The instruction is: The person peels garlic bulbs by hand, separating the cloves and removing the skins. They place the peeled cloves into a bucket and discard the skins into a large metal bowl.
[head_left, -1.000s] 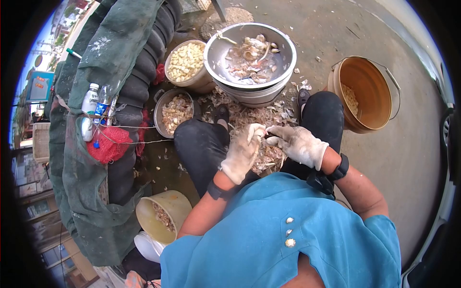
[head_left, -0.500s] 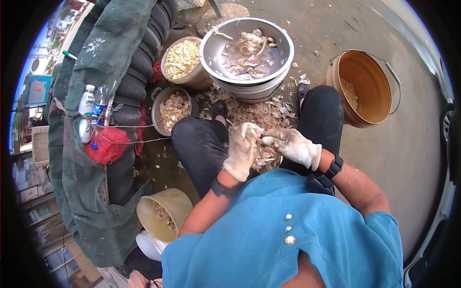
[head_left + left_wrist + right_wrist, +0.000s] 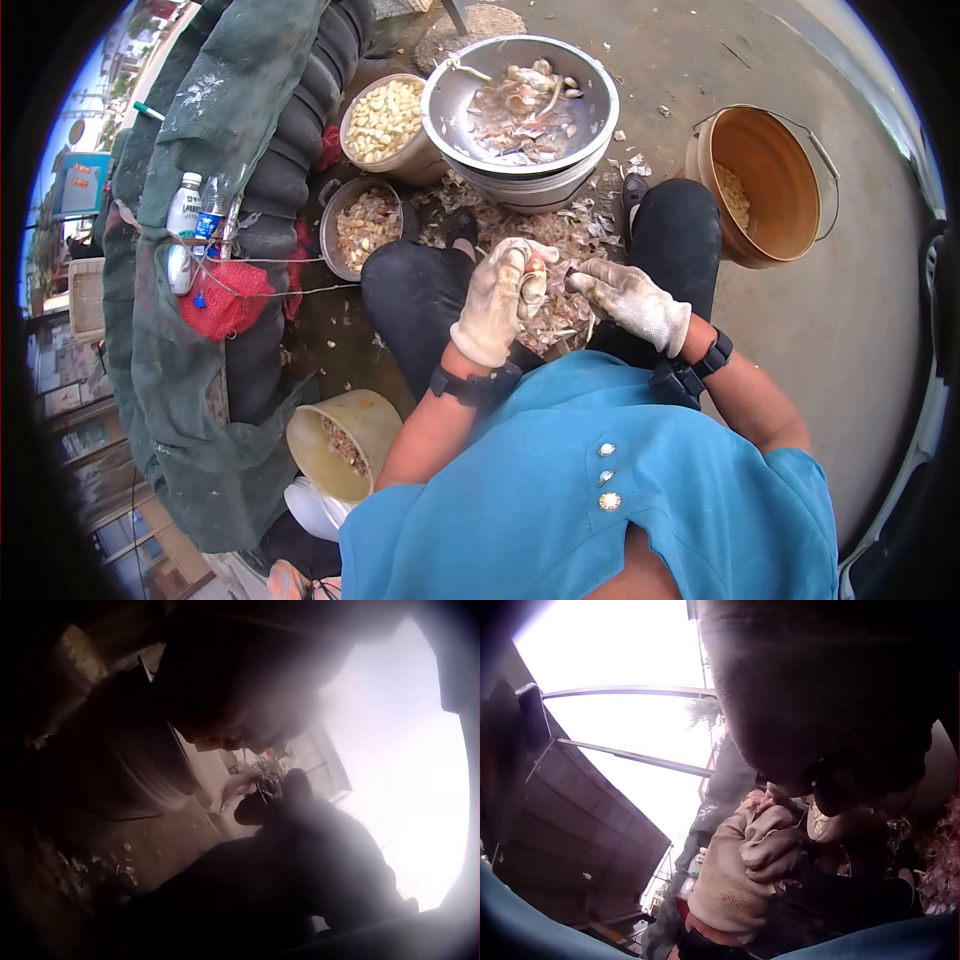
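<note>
In the head view, my gloved left hand [image 3: 500,300] has its fingers curled round a small reddish-white garlic piece [image 3: 536,266]. To its right, my gloved right hand [image 3: 635,305] pinches a small dark thing [image 3: 570,271], too small to identify; the hands are slightly apart. The right wrist view shows the left glove [image 3: 735,877] with a pinkish piece [image 3: 759,796] at its fingertips; the near hand is in deep shadow. The left wrist view is dark and blurred. Loose skins [image 3: 560,235] cover the ground beyond the hands.
A metal basin [image 3: 432,130] of skins stands on a bucket ahead. Left of it are a tub of pale cloves [image 3: 385,120] and a pot [image 3: 330,240]. An orange-brown bucket [image 3: 780,190] is at right, a tilted cream bucket [image 3: 375,440] at lower left.
My hands have drawn apart. The left has turned, showing the reddish piece more plainly in its fingers, and the right has shifted slightly right.
</note>
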Demonstrator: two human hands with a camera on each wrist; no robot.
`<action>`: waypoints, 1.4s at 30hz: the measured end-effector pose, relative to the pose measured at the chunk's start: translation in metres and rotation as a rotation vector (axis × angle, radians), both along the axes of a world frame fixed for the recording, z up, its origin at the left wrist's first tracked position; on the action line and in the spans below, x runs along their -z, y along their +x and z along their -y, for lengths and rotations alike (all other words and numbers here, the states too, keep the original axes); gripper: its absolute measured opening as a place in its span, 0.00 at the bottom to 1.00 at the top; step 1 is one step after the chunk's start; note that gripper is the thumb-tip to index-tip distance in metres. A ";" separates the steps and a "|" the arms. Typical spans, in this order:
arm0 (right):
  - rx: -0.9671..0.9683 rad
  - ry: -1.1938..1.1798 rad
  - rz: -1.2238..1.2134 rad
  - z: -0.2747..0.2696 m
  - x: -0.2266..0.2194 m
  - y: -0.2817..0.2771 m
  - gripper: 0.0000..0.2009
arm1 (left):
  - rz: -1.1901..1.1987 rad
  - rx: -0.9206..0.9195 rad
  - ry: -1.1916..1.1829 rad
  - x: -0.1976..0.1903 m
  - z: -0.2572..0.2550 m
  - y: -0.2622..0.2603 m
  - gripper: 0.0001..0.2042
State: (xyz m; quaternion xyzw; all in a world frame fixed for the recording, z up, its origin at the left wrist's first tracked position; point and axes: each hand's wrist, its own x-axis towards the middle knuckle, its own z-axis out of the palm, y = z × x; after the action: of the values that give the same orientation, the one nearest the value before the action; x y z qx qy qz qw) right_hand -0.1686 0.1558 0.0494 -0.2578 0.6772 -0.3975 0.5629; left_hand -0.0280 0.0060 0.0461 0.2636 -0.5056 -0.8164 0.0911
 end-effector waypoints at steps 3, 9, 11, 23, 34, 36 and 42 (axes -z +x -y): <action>-0.058 -0.038 -0.177 0.003 -0.019 0.001 0.19 | 0.013 -0.031 -0.040 0.005 -0.002 -0.003 0.20; -0.085 -0.250 -0.461 0.001 -0.001 0.013 0.20 | -0.160 0.021 -0.776 0.025 0.004 -0.004 0.14; -0.086 -0.300 -0.550 0.001 0.002 0.014 0.19 | -0.108 0.054 -0.765 0.026 0.003 -0.001 0.16; -0.297 -0.195 -0.650 0.004 -0.009 0.015 0.12 | 0.003 0.264 -0.685 0.027 0.016 0.013 0.18; -0.217 -0.232 -0.458 0.013 0.011 0.008 0.16 | -0.140 0.083 0.081 0.020 0.001 0.021 0.20; -0.221 -0.180 -0.428 0.016 0.010 0.008 0.17 | -0.146 0.112 0.146 0.021 0.003 0.022 0.21; -0.139 -0.146 -0.393 0.017 0.012 0.006 0.21 | -0.200 0.122 0.127 0.021 0.005 0.022 0.27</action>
State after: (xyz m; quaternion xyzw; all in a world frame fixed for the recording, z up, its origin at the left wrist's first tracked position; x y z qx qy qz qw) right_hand -0.1625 0.1392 0.0379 -0.4165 0.7240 -0.3476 0.4260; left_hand -0.0064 0.0010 0.0255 0.1550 -0.4563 -0.8731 0.0743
